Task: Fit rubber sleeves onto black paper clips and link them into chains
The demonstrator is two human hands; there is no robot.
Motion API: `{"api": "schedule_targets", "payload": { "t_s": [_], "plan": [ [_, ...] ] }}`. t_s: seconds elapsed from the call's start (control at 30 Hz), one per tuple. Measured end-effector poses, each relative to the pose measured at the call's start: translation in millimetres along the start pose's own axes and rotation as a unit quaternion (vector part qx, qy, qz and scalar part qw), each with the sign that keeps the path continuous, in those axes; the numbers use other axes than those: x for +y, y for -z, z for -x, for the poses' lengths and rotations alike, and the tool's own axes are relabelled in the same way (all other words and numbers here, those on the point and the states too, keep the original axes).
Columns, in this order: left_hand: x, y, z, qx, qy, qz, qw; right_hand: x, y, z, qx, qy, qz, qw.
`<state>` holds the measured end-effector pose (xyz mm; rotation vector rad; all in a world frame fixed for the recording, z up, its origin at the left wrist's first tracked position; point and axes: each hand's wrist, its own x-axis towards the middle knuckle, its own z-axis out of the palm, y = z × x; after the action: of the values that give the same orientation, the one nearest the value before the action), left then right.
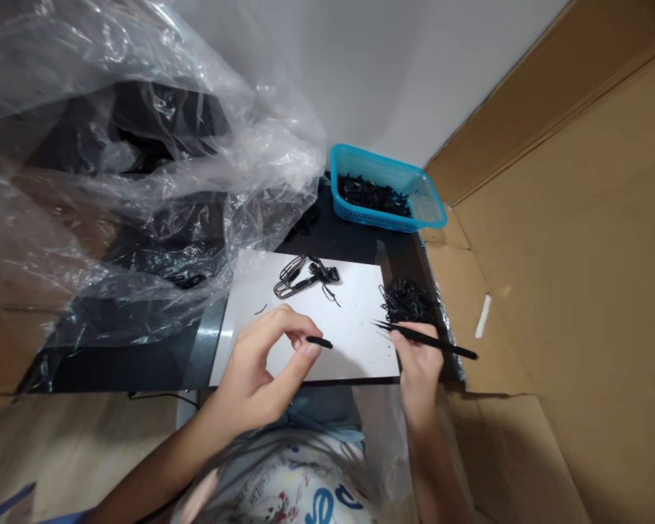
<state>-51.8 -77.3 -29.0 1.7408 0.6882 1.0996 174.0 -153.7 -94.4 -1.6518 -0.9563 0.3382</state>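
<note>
Over the white sheet (363,295), the left hand (273,356) pinches a small black piece (321,341), seemingly mid-work; at the sheet's right edge, the right hand (421,360) is curled round black tweezers (434,340). The black tangle (408,300) right of the sheet looks unworked; whether black bits (372,196) in the blue basket (374,219) beyond the sheet are finished, I cannot tell

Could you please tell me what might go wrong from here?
The small black piece could slip, being only pinched by the left hand. The pointed tweezers in the right hand could prick skin. Their tips, near the tangled black pile, might snag it.
</note>
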Motion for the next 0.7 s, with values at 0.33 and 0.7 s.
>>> {"api": "schedule_targets", "payload": {
  "t_s": [0.33, 0.7],
  "plan": [
    [8, -4.4, 4, -0.01, -0.029, -0.003, 1.0, -95, -23, 18, -0.07, 0.219, -0.223, 0.947],
    [7, -3.9, 7, -0.017, -0.03, -0.004, 0.999, -98, -26, 18, -0.107, 0.224, -0.21, 0.946]
  ]
}}
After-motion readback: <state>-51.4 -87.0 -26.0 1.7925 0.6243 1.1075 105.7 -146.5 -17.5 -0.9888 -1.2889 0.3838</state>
